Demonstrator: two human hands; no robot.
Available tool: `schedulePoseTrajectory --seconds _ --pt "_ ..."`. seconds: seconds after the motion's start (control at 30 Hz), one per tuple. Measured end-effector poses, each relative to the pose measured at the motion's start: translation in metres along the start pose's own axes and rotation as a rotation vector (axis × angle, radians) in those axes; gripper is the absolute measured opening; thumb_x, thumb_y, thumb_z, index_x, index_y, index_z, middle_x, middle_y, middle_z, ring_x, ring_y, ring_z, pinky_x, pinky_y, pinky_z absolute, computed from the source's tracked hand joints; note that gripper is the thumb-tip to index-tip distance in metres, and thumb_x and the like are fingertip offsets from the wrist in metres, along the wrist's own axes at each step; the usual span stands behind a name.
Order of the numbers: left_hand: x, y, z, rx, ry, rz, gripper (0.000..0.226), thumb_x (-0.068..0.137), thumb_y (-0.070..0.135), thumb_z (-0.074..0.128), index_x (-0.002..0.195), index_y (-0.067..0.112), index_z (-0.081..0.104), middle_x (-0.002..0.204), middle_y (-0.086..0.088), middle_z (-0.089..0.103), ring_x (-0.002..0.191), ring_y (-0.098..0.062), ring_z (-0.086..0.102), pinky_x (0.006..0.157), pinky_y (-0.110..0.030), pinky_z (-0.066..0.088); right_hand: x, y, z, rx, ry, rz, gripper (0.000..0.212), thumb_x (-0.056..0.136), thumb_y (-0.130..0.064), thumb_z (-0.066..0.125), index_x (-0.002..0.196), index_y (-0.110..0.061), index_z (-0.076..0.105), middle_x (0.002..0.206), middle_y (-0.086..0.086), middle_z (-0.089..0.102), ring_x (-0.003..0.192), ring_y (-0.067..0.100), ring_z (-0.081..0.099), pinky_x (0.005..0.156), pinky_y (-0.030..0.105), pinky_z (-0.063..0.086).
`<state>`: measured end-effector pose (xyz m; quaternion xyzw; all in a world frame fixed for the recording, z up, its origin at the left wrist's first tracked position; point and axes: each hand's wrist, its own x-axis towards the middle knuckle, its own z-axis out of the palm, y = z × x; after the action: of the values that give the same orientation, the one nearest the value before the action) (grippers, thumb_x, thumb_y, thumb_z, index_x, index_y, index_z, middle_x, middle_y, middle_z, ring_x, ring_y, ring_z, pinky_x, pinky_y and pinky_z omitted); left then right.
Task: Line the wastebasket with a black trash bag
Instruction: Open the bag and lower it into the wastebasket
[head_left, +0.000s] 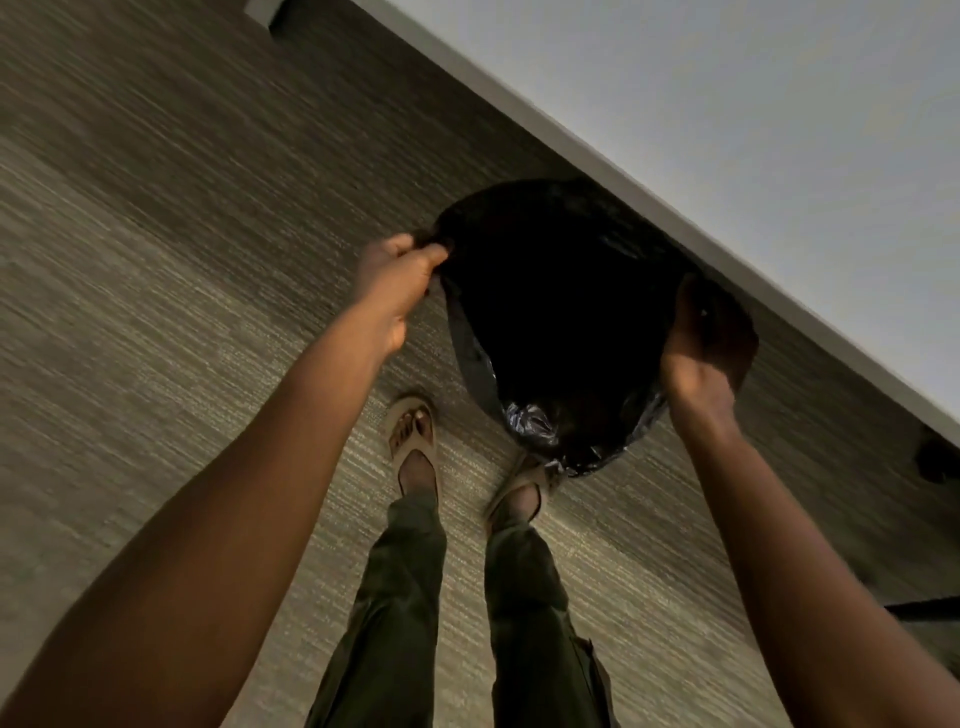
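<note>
Grey-brown striped carpet (156, 260) runs up to a pale wall (779, 104) with a light baseboard (597, 156), and I see the black trash bag (550, 312) held wide open just beside that baseboard. My left hand (395, 291) has its fingers pinched closed on the bag's far-left rim. My right hand (701, 343) curls its fingers over the right rim, gripping the plastic. I cannot make out the wastebasket under the bag. Sandalled feet (413, 441) stand just below, on the carpet.
</note>
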<state>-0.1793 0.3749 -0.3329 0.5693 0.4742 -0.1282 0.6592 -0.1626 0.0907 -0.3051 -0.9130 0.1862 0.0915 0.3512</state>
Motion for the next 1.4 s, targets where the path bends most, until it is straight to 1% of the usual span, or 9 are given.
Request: schedulePoseTrajectory --seconds 0.07,0.23,0.47,0.63,0.77,0.9,1.07,1.2,1.4 --pt "0.009 -0.003 0.001 0.035 0.022 -0.015 0.011 0.096 0.016 0.063 0.091 0.024 0.069 0.092 0.003 0.076 0.087 -0.014 0.07 0.076 -0.031 0.054 0.012 0.001 0.009 -0.034 0.068 -0.12 0.042 0.107 -0.033 0.049 0.116 -0.002 0.075 0.116 0.02 0.075 0.104 0.029 0.069 0.081 0.014 0.036" --pt "0.027 -0.033 -0.002 0.083 0.014 -0.065 0.019 0.101 0.015 0.058 0.094 0.031 0.066 0.098 0.004 0.075 0.091 -0.012 0.072 0.078 -0.029 0.056 0.018 0.034 0.032 -0.107 -0.038 -0.158 0.041 0.11 -0.032 0.045 0.11 -0.004 0.074 0.104 0.017 0.075 0.085 0.019 0.061 0.076 0.024 0.037" --pt "0.033 -0.085 -0.005 -0.019 0.009 -0.15 0.02 0.101 0.005 0.058 0.102 0.023 0.066 0.092 0.005 0.074 0.069 -0.005 0.075 0.071 -0.026 0.056 0.016 0.076 0.054 -0.135 -0.102 -0.133 0.04 0.11 -0.031 0.045 0.091 -0.006 0.069 0.081 0.01 0.065 0.074 0.027 0.06 0.06 0.032 0.025" --pt "0.064 -0.079 0.006 -0.153 -0.006 -0.147 0.028 0.094 -0.003 0.064 0.12 0.008 0.061 0.1 -0.01 0.074 0.087 -0.025 0.071 0.084 -0.04 0.056 0.057 0.074 0.073 -0.21 -0.001 -0.081 0.04 0.108 -0.03 0.047 0.105 0.0 0.074 0.107 0.023 0.073 0.1 0.037 0.067 0.077 0.034 0.039" --pt "0.102 -0.066 0.013 -0.299 -0.205 -0.242 0.025 0.102 -0.002 0.047 0.091 0.018 0.055 0.081 -0.004 0.067 0.072 -0.017 0.064 0.074 -0.035 0.06 0.103 0.072 0.094 -0.01 0.029 0.139 0.04 0.105 -0.035 0.051 0.104 -0.003 0.075 0.107 0.016 0.074 0.089 0.026 0.063 0.075 0.034 0.047" --pt "0.135 -0.06 0.017 -0.117 -0.35 -0.184 0.028 0.105 0.007 0.038 0.096 0.013 0.064 0.091 -0.006 0.065 0.08 -0.017 0.064 0.07 -0.027 0.054 0.141 0.079 0.119 -0.083 -0.032 0.194 0.041 0.105 -0.031 0.046 0.111 -0.002 0.075 0.118 0.011 0.073 0.097 0.025 0.064 0.082 0.03 0.048" --pt "0.174 -0.05 0.032 0.161 -0.192 -0.105 0.028 0.103 0.011 0.044 0.081 0.007 0.06 0.078 -0.011 0.056 0.067 -0.023 0.058 0.058 -0.028 0.052 0.175 0.084 0.142 -0.144 -0.065 0.196 0.046 0.105 -0.037 0.048 0.11 0.0 0.074 0.12 0.018 0.072 0.095 0.031 0.064 0.079 0.033 0.044" --pt "0.19 -0.058 0.042 0.202 -0.121 -0.132 0.027 0.098 0.023 0.064 0.113 0.003 0.073 0.103 -0.018 0.074 0.095 -0.033 0.073 0.09 -0.044 0.061 0.194 0.085 0.155 -0.183 -0.074 0.14 0.049 0.105 -0.038 0.046 0.118 0.003 0.071 0.129 0.022 0.068 0.116 0.037 0.064 0.08 0.032 0.042" --pt "0.219 -0.073 0.045 0.228 -0.011 0.013 0.026 0.101 0.034 0.061 0.085 0.015 0.07 0.101 -0.017 0.07 0.095 -0.029 0.068 0.096 -0.051 0.057 0.218 0.086 0.169 -0.171 -0.055 0.111 0.044 0.101 -0.04 0.053 0.095 -0.003 0.074 0.097 0.014 0.071 0.081 0.026 0.06 0.068 0.035 0.039"
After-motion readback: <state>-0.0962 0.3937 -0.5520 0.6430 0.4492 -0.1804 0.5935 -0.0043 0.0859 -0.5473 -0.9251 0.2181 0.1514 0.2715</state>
